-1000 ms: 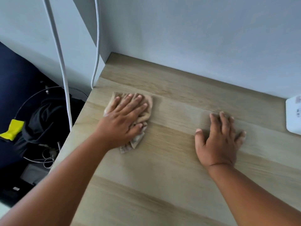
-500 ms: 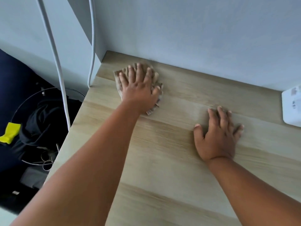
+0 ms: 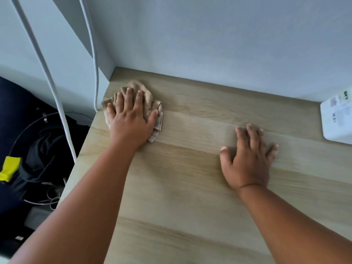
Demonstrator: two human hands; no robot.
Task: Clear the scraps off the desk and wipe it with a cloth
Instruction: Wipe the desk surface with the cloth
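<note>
The wiping step is in hand: no scraps show on the visible part of the surface point(image 3: 190, 187), so the clearing looks done, though the wide view is soft and fine crumbs would not register. The left hand point(image 3: 131, 119) lies flat on the cloth point(image 3: 142, 88), fingers point(image 3: 140, 98) spread and pressing it down rather than curled round it, at the far left corner, just beside the left edge and near the wall point(image 3: 209, 44). The right hand point(image 3: 247, 159) rests palm-down on bare wood to the right, fingers splayed and holding nothing, apparently as a brace. The next move calls for sweeping the cloth out of the corner across the unwiped wood with steady pressure, keeping it bunched under the palm. The cloth is beige, soft and crumpled, with folds poking out past the fingertips and a striped edge beside the thumb.
</note>
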